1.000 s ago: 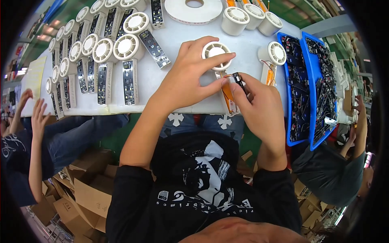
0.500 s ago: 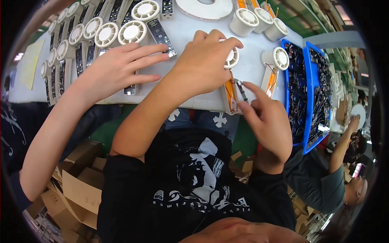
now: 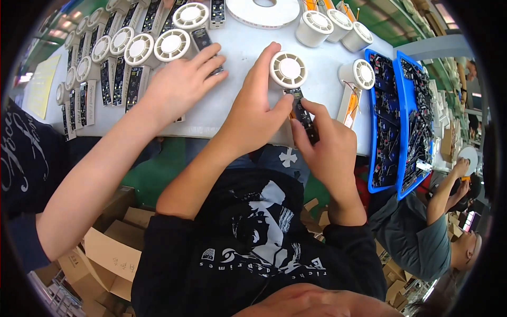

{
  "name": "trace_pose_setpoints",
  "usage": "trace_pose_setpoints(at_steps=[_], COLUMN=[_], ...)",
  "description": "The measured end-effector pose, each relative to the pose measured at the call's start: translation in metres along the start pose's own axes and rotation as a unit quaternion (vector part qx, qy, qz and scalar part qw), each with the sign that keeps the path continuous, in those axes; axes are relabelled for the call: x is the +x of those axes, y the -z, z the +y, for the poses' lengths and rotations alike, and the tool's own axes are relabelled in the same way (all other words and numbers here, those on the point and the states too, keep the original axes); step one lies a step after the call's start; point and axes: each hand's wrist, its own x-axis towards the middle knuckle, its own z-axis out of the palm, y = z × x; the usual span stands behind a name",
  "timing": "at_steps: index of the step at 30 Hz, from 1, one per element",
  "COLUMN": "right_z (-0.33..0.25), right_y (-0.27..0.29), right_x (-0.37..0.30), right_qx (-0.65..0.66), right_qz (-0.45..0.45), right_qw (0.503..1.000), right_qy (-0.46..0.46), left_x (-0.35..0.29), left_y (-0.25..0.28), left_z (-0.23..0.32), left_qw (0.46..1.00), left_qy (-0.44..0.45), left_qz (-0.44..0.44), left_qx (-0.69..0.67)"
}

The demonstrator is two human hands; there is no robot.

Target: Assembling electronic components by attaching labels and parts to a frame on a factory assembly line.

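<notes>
A white handheld fan (image 3: 289,70) with a round slotted head lies before me on the table, its handle pointing at me. My left hand (image 3: 253,108) steadies it, the fingers along the left of the head and the thumb pressing at the top of the handle. Over that handle lies a narrow black circuit board (image 3: 301,112). My right hand (image 3: 330,140) grips the board's sides between thumb and fingers. The board covers most of the handle's inside, so whether it is fully seated cannot be seen.
Left, a co-worker's hand (image 3: 187,79) rests on another fan's board, beside rows of fans with boards (image 3: 140,49). Right stands a fan with an orange-filled handle (image 3: 349,105), then blue trays (image 3: 398,127) of circuit boards. A white tape reel (image 3: 248,11) lies at the back.
My right hand has brought the circuit board onto the fan's handle. My left hand has shifted left off the top of the fan's head. The co-worker's hand has closed on a fan's board.
</notes>
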Motion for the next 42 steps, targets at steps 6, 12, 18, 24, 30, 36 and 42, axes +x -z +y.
trace_pose_setpoints(at_steps=[6, 12, 18, 24, 30, 36, 42], right_z=[0.001, 0.007, 0.005, 0.005, 0.002, 0.008, 0.009], right_y=[0.005, 0.039, 0.041, 0.044, 0.039, 0.044, 0.045], right_x=[-0.003, 0.003, 0.005, 0.009, 0.013, 0.020, 0.024], right_qx=[-0.086, -0.002, -0.012, 0.000, -0.030, -0.015, -0.015], right_qz=[-0.031, -0.174, -0.175, -0.175, -0.148, -0.175, -0.155], right_qw=[0.994, 0.983, 0.983, 0.983, 0.983, 0.976, 0.975], right_qy=[0.056, 0.051, 0.046, 0.060, 0.105, 0.125, 0.158], left_x=[0.001, 0.006, 0.012, 0.013, 0.014, 0.015, 0.015], left_y=[-0.001, 0.011, 0.013, 0.010, 0.016, 0.020, 0.016], left_z=[-0.004, -0.004, -0.001, 0.003, -0.005, -0.003, 0.000], left_qw=[0.997, 0.997, 0.994, 0.992, 0.992, 0.987, 0.990], left_qy=[-0.038, 0.014, 0.031, 0.020, 0.044, 0.069, 0.050], left_qz=[-0.049, -0.077, -0.102, -0.092, -0.118, -0.141, -0.130], left_qx=[0.035, 0.027, 0.021, 0.078, 0.004, -0.031, -0.012])
